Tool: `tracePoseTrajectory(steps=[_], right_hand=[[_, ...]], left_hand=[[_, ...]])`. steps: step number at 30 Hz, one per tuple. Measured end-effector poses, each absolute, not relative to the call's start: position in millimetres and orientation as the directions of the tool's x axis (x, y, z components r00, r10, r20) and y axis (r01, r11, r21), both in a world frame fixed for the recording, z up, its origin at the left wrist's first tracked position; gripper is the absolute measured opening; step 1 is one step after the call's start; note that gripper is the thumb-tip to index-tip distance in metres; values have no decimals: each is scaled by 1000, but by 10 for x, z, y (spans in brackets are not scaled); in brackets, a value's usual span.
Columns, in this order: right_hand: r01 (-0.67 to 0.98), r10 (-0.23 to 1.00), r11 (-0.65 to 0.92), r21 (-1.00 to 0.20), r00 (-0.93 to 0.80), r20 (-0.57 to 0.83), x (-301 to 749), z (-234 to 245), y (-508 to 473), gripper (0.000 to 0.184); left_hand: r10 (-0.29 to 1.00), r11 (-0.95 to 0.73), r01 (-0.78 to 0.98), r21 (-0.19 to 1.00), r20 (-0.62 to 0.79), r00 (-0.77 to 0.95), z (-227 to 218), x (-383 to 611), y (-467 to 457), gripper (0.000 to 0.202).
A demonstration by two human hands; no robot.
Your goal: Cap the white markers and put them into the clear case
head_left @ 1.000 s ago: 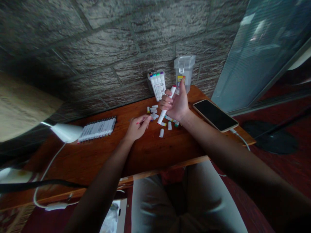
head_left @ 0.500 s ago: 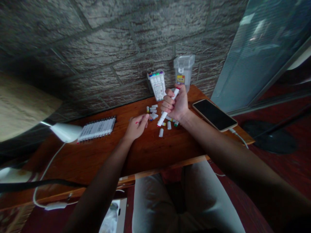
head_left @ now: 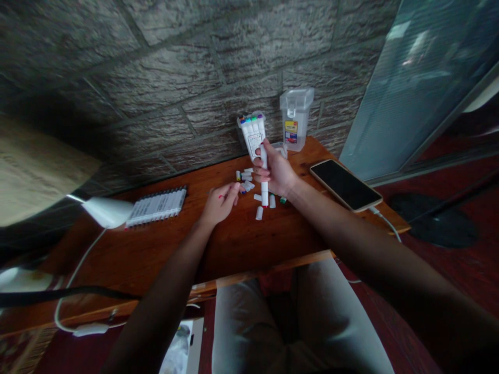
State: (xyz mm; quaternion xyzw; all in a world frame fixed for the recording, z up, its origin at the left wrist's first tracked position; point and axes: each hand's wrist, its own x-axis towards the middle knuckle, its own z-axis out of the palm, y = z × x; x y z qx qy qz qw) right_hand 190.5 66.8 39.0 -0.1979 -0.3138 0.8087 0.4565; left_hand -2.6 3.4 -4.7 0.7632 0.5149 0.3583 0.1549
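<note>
My right hand (head_left: 275, 171) is closed round a white marker (head_left: 264, 188), held nearly upright with its red-tipped lower end just above the wooden table (head_left: 163, 244). My left hand (head_left: 219, 202) rests on the table to the left, its fingers pinched on a small red thing I cannot make out. Several loose white marker caps (head_left: 259, 213) lie scattered between and under the hands. Behind them a white marker box (head_left: 252, 134) with coloured tops leans on the stone wall.
A clear plastic container (head_left: 295, 118) stands by the wall at the back right. A dark phone (head_left: 344, 184) with a cable lies at the table's right. A flat row of markers (head_left: 156, 206) and a white lamp head (head_left: 104, 212) sit at the left.
My right hand has turned the marker from slanted to nearly upright and moved it left and down toward the caps. My left hand has barely shifted.
</note>
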Motion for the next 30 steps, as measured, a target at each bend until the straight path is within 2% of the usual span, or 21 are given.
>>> tracePoseTrajectory(steps=[6,12,18,25,30], right_hand=[[-583,859,-365,-726,-512,-21,1874,371,643,31],[-510,844,-342,-789,-537,-19,1846,344,595,38],[-464,807,-385,-798,-589,-47,1837,315,604,44],[-466,785,-406,-786,-618,-40,1843,366,569,32],[-462,716,-489,-739,-697,-38,1872,381,575,46]], left_hand=[[894,-427,671,606,396,211,-39,-22,30,64],[892,-432,660,614,399,213,-48,-23,36,64],[887,-440,664,605,406,219,-49,-27,37,64],[886,-442,663,604,409,218,-62,-40,47,61],[885,-443,669,596,410,221,-46,-26,43,64]])
